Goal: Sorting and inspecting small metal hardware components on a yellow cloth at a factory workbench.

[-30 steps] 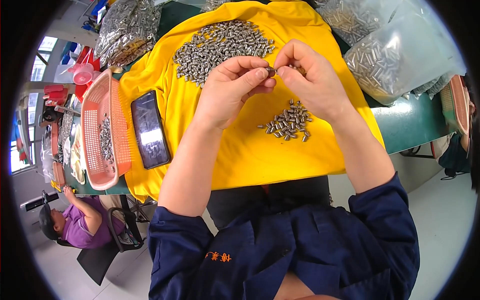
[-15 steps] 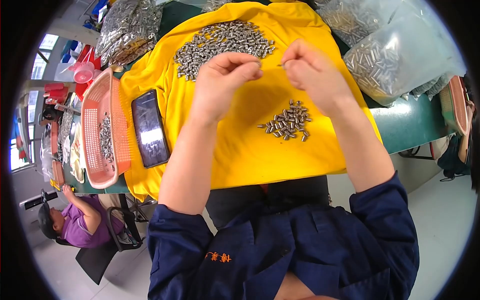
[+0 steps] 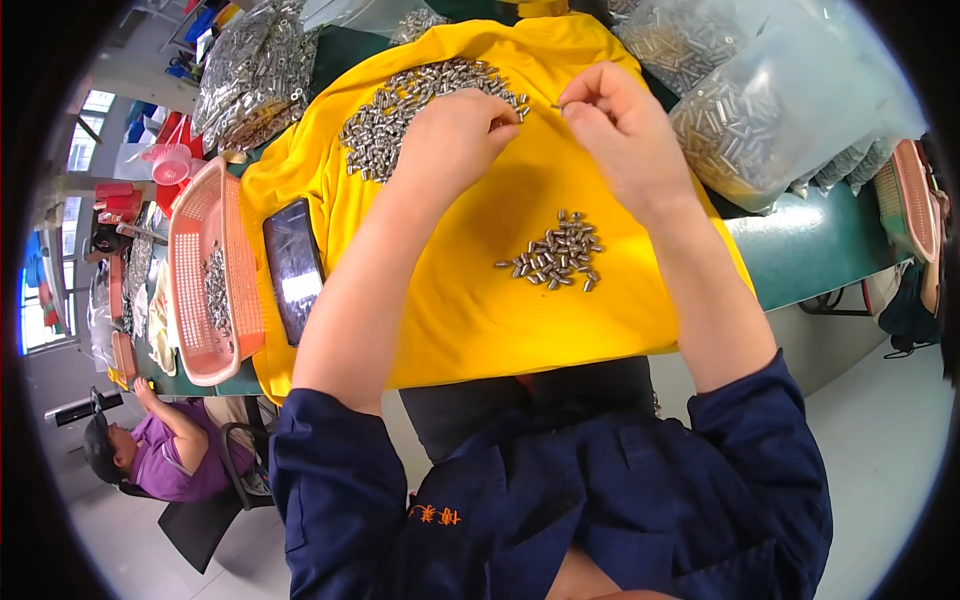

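Observation:
My left hand [image 3: 450,140] is closed at the near right edge of a large pile of small metal cylinders [image 3: 400,100]; its curled fingertips hide what they pinch, if anything. Across from it, my right hand [image 3: 622,130] pinches a small, thin dark piece [image 3: 557,106] between thumb and forefinger, its tip pointing toward the left hand. What kind of part it is stays too small to tell. Below the two hands lies a smaller heap of shiny metal pieces with narrow tips [image 3: 560,250]. Both heaps rest on a yellow cloth [image 3: 450,330].
Left of the cloth stand a dark phone [image 3: 293,270] and a pink basket [image 3: 190,330] with metal parts. Bags of parts [image 3: 255,80] sit at far left, and clear bags of metal tubes [image 3: 730,130] at right on the green table [image 3: 800,250]. Another person [image 3: 170,450] sits at lower left.
My left hand has shifted slightly up, closer over the large pile, its fingers more curled. My right hand has risen a little, still pinching the small piece. The whole view has shifted slightly.

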A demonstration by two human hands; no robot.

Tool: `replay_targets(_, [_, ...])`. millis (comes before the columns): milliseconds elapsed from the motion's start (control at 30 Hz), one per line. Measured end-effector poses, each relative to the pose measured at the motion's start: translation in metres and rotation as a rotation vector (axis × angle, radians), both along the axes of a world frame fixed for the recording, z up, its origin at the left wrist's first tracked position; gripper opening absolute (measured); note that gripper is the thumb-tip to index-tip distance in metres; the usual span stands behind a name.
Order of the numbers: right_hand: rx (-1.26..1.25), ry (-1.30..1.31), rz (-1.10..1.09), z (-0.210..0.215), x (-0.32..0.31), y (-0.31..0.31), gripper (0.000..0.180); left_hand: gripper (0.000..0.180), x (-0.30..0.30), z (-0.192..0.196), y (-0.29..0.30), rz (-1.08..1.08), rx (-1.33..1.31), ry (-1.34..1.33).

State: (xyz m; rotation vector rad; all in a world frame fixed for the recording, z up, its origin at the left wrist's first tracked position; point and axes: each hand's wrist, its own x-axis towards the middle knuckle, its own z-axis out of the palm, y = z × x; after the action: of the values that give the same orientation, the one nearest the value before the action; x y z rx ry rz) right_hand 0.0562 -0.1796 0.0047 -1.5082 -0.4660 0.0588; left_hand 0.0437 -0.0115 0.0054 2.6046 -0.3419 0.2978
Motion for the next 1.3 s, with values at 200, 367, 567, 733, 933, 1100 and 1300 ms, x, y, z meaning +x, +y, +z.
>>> replay_targets(200, [0.041, -0.009, 0.011, 0.0, 0.0, 0.002, 0.008, 0.016, 0.024, -0.011, 0.001, -0.049, 0.348, 0.036])
replay_targets(367, [-0.004, 0.023, 0.026, 0.009, -0.005, 0.0, 0.008, 0.014, 0.029, -0.007, 0.004, -0.078, 0.405, 0.095])
replay_targets(567, [-0.032, -0.005, 0.015, 0.007, -0.004, 0.0, 0.009, 0.009, 0.014, -0.008, -0.004, -0.068, 0.434, 0.033])
replay_targets(733, [-0.02, 0.012, 0.034, 0.005, -0.003, 0.001, 0.009, 0.009, 0.008, -0.009, -0.002, -0.174, 0.289, -0.009])
replay_targets(933, [-0.063, -0.041, 0.028, 0.005, -0.004, 0.002, 0.007, 0.01, -0.023, 0.011, -0.005, 0.045, -0.54, 0.388])
replay_targets(1100, [-0.177, -0.034, 0.155, 0.006, -0.01, 0.001, 0.006, 0.015, -0.042, -0.01, -0.002, -0.027, -1.425, 0.48])
replay_targets(1300, [-0.207, -0.023, 0.215, 0.006, -0.01, 0.005, 0.007, 0.014, -0.042, -0.013, 0.002, -0.073, -1.448, 0.476])
